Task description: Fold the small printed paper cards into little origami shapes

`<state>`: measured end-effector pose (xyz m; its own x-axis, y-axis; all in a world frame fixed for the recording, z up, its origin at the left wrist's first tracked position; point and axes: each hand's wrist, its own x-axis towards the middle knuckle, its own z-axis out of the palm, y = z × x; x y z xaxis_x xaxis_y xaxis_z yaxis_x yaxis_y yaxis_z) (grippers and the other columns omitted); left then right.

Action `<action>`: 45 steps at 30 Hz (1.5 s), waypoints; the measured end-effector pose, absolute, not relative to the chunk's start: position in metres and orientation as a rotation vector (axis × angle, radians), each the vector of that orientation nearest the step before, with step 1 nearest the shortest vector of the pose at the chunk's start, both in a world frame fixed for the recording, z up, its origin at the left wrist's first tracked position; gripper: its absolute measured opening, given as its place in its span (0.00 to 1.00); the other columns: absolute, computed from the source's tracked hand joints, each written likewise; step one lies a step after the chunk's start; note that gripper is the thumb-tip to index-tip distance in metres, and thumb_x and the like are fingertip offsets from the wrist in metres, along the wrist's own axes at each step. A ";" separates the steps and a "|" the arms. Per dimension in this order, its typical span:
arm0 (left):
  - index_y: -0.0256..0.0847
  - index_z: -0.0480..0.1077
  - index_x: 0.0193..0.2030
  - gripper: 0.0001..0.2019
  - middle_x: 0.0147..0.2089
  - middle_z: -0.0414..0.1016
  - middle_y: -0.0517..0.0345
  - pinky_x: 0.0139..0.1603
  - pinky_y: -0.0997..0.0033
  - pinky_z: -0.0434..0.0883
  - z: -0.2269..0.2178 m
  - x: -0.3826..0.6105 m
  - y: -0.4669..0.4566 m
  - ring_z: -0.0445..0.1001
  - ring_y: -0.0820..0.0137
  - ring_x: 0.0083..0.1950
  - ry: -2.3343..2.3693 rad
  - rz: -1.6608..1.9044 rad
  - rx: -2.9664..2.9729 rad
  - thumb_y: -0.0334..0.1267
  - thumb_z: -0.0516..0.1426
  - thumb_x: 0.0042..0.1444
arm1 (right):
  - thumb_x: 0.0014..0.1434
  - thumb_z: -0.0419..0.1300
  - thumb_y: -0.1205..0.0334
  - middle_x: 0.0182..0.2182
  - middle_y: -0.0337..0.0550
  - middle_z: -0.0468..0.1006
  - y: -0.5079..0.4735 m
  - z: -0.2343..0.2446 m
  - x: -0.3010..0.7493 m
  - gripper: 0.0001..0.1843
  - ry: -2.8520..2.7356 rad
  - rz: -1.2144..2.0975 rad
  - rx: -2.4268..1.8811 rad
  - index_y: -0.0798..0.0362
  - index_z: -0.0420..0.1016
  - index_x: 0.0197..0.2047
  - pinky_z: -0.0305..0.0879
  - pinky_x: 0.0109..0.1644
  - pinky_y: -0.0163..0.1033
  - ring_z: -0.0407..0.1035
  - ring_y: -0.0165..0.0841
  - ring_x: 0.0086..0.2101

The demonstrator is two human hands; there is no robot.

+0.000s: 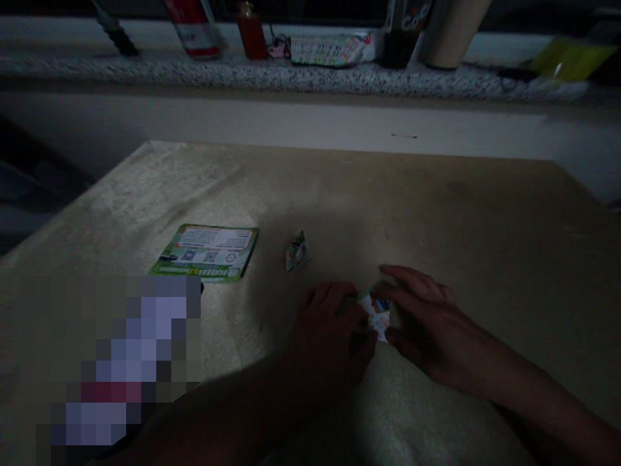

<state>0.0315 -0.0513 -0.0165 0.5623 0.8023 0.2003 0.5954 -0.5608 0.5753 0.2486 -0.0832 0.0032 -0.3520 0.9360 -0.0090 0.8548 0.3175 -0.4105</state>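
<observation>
A small piece of printed paper [381,318], white with orange and dark blue patches, is between my hands on the cloth-covered table. My left hand [330,333] grips its left side, with thumb and fingers bent around that edge. My right hand [429,323] has its fingertips on the upper right of the paper and its thumb at the lower right corner. Dim light and the fingers hide parts of the edges. Beyond my left hand lies a small folded paper shape [297,252] with pointed corners, touched by neither hand.
A green printed booklet [208,251] lies on the table [466,213] to the left. Near me at lower left is a blurred-out object [140,356]. Behind the table, a speckled windowsill [272,77] holds a red can [194,29], an amber bottle [252,32] and a dark bottle [402,35].
</observation>
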 end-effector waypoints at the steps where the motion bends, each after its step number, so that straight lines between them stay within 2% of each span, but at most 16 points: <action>1: 0.43 0.75 0.41 0.05 0.53 0.73 0.52 0.57 0.50 0.64 -0.018 0.031 -0.051 0.69 0.57 0.54 1.116 0.646 2.355 0.39 0.62 0.58 | 0.58 0.60 0.67 0.69 0.45 0.56 -0.083 0.004 0.248 0.28 -2.357 0.515 -1.628 0.41 0.65 0.61 0.58 0.67 0.57 0.51 0.45 0.68; 15: 0.41 0.75 0.44 0.05 0.48 0.76 0.53 0.52 0.57 0.66 -0.015 0.028 -0.053 0.72 0.62 0.48 0.996 0.722 2.568 0.38 0.59 0.64 | 0.60 0.59 0.67 0.68 0.46 0.59 -0.084 0.007 0.246 0.28 -2.372 0.475 -1.625 0.41 0.67 0.63 0.61 0.65 0.58 0.54 0.46 0.67; 26: 0.42 0.75 0.46 0.07 0.49 0.76 0.52 0.51 0.56 0.67 -0.018 0.029 -0.053 0.72 0.60 0.49 1.018 0.711 2.605 0.38 0.58 0.65 | 0.59 0.60 0.67 0.68 0.44 0.61 -0.086 0.008 0.246 0.27 -2.378 0.441 -1.606 0.41 0.71 0.62 0.62 0.63 0.59 0.56 0.47 0.66; 45: 0.42 0.76 0.46 0.09 0.48 0.77 0.51 0.49 0.54 0.68 -0.014 0.029 -0.050 0.73 0.59 0.48 0.998 0.660 2.617 0.40 0.56 0.67 | 0.60 0.60 0.67 0.68 0.43 0.62 -0.085 0.009 0.246 0.27 -2.403 0.440 -1.597 0.40 0.71 0.62 0.60 0.64 0.58 0.55 0.45 0.67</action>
<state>0.0294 -0.0500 -0.0137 0.6602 0.6798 0.3196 0.5597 -0.7289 0.3942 0.2457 -0.0851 0.0090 -0.3839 0.9232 0.0193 0.8564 0.3639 -0.3662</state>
